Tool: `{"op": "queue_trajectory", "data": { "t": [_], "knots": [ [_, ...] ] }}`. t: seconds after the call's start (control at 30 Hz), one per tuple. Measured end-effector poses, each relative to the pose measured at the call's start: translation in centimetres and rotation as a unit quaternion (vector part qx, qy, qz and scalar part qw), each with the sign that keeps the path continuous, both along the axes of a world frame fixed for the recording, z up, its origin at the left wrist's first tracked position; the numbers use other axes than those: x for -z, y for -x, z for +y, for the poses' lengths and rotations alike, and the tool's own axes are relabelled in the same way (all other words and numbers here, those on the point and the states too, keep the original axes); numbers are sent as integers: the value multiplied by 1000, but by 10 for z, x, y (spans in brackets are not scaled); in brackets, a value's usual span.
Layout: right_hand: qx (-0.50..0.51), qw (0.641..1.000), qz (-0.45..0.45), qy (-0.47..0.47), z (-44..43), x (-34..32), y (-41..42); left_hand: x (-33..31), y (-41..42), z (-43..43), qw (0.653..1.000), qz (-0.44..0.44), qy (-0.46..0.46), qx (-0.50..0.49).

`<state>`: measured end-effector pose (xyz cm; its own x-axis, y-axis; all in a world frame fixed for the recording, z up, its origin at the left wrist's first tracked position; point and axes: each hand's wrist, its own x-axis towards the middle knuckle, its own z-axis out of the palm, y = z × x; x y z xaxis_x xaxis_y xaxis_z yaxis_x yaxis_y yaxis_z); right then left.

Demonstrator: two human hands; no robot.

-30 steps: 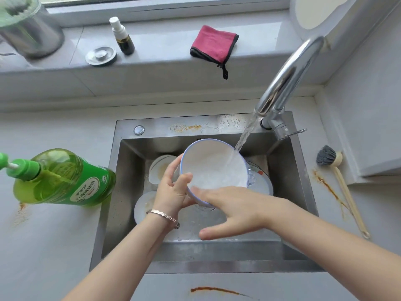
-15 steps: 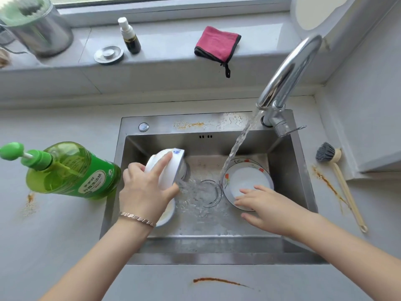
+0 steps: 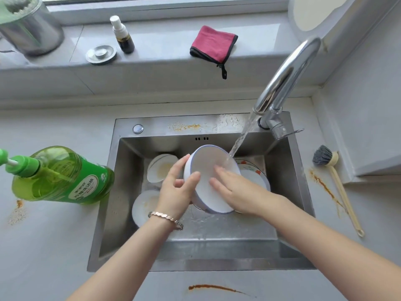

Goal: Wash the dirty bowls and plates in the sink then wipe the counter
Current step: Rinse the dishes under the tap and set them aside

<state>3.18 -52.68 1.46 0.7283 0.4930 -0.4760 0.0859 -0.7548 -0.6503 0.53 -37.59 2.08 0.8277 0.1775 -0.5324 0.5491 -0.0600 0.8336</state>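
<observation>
The fingers (image 3: 191,177) of the left hand (image 3: 175,192) curl over the near-left rim of a white bowl (image 3: 206,168) with a thin blue edge, thumb inside and the rest behind, gripping it tilted above the middle of the sink (image 3: 121,192). The right hand (image 3: 236,192) lies flat and open inside the bowl, fingertips (image 3: 219,170) spread on its smooth inner wall, holding nothing. A stream of water (image 3: 240,137) from the curved chrome tap (image 3: 286,77) strikes the bowl's far rim just above those fingertips. A metal link bracelet (image 3: 165,217) circles the left wrist.

Down in the brushed-steel sink, left of the hands, two white dishes (image 3: 161,168) carry yellowish smears; to the right, a plate (image 3: 256,172) with a red-and-green patterned border is partly hidden by the bowl and the right hand.

On the pale grey table (image 3: 43,246) left of the sink lies a translucent green pump bottle (image 3: 63,177) of detergent, tipped on its side; its oval label bears Chinese characters too small to read surely. Right of the sink lies a wooden-handled brush (image 3: 334,181) with grey bristles. Rusty brown streaks (image 3: 214,287) mark the table in front, at right and at far left.

On the windowsill (image 3: 162,44) behind are a folded pink cloth (image 3: 212,44) edged in black, a small dark spray bottle (image 3: 123,38), a round metal sink plug (image 3: 101,54) and a steel canister (image 3: 30,29).
</observation>
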Motion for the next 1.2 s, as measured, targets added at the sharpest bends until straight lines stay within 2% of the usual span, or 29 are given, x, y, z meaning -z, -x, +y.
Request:
{"op": "queue_trajectory", "data": {
  "t": [0.1, 0.17, 0.3, 0.37, 0.43, 0.53, 0.6, 0.63, 0.67, 0.73, 0.87, 1.0, 1.1, 1.2],
  "knots": [
    [30, 990, 51, -130, 19, -1, -9, 5, -9, -9, 998, -11, 50, -35],
    [-25, 987, 37, -155, 22, -6, -3, 3, -18, -8, 995, -23, 69, -68],
    [-126, 979, -150, -61, 2, -9, 8, -8, -26, 6, 992, -24, 82, -89],
    [-125, 944, -305, -15, -8, 4, 8, -11, -26, 11, 994, 7, 69, -88],
    [-88, 928, -361, -30, -13, 14, 7, -15, -24, 14, 993, 65, 65, -80],
    [-33, 946, -269, -181, -13, 16, 8, -21, -22, 19, 982, 162, 83, -51],
    [59, 956, -129, -255, -10, 13, 8, -22, -22, 27, 974, 216, 65, -21],
    [134, 944, -29, -300, -10, 10, 7, -19, -23, 31, 973, 230, 36, -6],
    [210, 912, 63, -346, -10, 10, 4, -16, -25, 34, 973, 232, 2, 9],
    [320, 841, 171, -401, -16, 13, -4, -8, -29, 40, 976, 211, -47, 24],
    [399, 764, 249, -441, -29, 11, -13, 2, -35, 34, 986, 167, -16, 25],
    [485, 676, 311, -460, -46, 10, -18, 1, -42, 12, 979, 138, 137, 52],
    [509, 667, 303, -452, -58, 11, -21, 5, -52, 0, 980, 113, 145, 79],
    [506, 680, 299, -437, -67, 16, -20, 9, -60, -9, 980, 120, 134, 84]
  ]
}}
